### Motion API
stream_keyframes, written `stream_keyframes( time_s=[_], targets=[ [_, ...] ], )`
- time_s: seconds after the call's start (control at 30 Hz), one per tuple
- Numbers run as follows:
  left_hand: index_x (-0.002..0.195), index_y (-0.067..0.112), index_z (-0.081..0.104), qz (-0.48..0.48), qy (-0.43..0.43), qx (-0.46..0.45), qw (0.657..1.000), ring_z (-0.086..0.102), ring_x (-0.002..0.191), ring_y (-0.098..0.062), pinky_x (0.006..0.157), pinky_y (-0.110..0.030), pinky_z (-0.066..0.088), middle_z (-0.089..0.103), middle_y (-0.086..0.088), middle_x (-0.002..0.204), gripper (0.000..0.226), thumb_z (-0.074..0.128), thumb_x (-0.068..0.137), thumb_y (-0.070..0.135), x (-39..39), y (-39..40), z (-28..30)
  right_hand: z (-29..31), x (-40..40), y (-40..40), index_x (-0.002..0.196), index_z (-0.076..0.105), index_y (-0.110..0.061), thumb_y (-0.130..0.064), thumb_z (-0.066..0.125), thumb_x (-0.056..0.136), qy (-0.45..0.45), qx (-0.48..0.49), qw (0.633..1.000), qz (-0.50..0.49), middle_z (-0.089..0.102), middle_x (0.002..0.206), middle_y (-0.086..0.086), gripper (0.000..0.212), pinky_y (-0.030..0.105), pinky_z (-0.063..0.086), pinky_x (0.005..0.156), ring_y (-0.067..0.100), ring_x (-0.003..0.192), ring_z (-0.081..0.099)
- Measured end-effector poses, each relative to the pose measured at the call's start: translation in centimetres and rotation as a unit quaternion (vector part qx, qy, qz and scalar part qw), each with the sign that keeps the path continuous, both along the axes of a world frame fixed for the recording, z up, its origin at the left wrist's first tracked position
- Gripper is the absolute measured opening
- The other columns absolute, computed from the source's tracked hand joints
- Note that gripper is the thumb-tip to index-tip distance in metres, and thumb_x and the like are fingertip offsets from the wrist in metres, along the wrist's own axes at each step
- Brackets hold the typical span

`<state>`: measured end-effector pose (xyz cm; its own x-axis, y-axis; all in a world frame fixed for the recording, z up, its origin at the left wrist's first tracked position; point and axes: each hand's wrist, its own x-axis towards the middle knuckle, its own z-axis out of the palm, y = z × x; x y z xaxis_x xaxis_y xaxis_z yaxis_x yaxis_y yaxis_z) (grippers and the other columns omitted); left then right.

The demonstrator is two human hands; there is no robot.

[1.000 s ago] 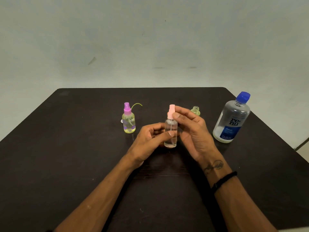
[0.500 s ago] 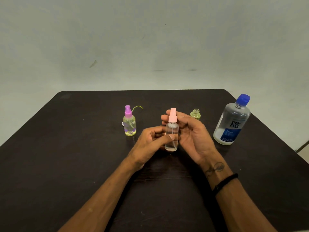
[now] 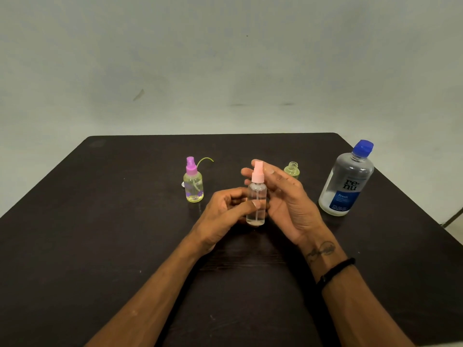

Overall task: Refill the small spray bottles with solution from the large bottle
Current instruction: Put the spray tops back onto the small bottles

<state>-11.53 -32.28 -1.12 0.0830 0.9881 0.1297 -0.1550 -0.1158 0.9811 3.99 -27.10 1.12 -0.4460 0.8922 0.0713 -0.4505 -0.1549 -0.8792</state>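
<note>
My left hand [image 3: 225, 209] grips a small clear spray bottle [image 3: 256, 190] upright just above the dark table [image 3: 100, 221], thumb across its front. Its pink spray head [image 3: 258, 172] is on. My right hand [image 3: 288, 204] stands beside it with straight fingers behind the pink head and the thumb next to it. The large clear solution bottle [image 3: 347, 181] with a blue cap and blue label stands at the right. A small yellow-green bottle with a purple spray head [image 3: 193, 186] stands to the left. Behind my right hand, a small green bottle [image 3: 292, 169] stands uncapped.
A thin green tube [image 3: 205, 160] curves up behind the purple-topped bottle. A small white thing peeks out at that bottle's left side. The table's right edge runs close behind the large bottle. A pale wall rises past the far edge.
My right fingers, which pinched the pink head a second ago, have straightened and now lie behind it. The clear bottle stays in my left hand.
</note>
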Motion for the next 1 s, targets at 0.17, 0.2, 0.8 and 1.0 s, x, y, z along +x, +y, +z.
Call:
stream_keyframes(
  time_s=[0.17, 0.2, 0.8, 1.0],
  targets=[
    [0.119, 0.003, 0.073, -0.019, -0.005, -0.013, 1.000, 0.071, 0.110, -0.043, 0.097, -0.053, 0.056, 0.074, -0.025, 0.114, 0.035, 0.073, 0.090, 0.023, -0.3, 0.0, 0.0, 0.4, -0.1, -0.3, 0.131, 0.067, -0.002, -0.026, 0.060, 0.097, -0.010, -0.010, 1.000, 0.021, 0.074, 0.127, 0.019, 0.043, 0.042, 0.058, 0.100, 0.025, 0.114, 0.072],
    [0.119, 0.003, 0.073, -0.024, -0.009, -0.016, 1.000, 0.071, 0.110, -0.044, 0.096, -0.054, 0.056, 0.074, -0.026, 0.114, 0.038, 0.075, 0.088, 0.026, -0.3, 0.0, 0.0, 0.4, -0.1, -0.2, 0.132, 0.067, -0.002, -0.026, 0.059, 0.098, -0.012, -0.011, 1.000, 0.025, 0.074, 0.127, 0.019, 0.042, 0.041, 0.059, 0.099, 0.025, 0.114, 0.072],
    [0.120, 0.007, 0.073, 0.016, 0.093, 0.068, 0.993, 0.071, 0.110, -0.037, 0.100, -0.047, 0.058, 0.076, -0.015, 0.111, 0.025, 0.072, 0.096, 0.015, -0.3, 1.0, -1.4, -0.7, -0.4, 0.4, 0.112, 0.077, -0.006, -0.021, 0.074, 0.086, -0.041, 0.042, 0.994, -0.095, 0.078, 0.111, 0.019, 0.031, 0.060, 0.056, 0.100, 0.032, 0.105, 0.072],
    [0.117, 0.012, 0.075, 0.086, 0.165, 0.103, 0.977, 0.075, 0.098, -0.019, 0.091, -0.033, 0.061, 0.078, -0.003, 0.103, 0.023, 0.075, 0.095, 0.019, 0.0, 0.9, -1.7, -1.0, -0.8, 0.5, 0.121, 0.074, -0.003, -0.025, 0.076, 0.087, -0.077, 0.086, 0.985, -0.127, 0.078, 0.112, 0.018, 0.041, 0.066, 0.051, 0.106, 0.041, 0.117, 0.071]
  ],
)
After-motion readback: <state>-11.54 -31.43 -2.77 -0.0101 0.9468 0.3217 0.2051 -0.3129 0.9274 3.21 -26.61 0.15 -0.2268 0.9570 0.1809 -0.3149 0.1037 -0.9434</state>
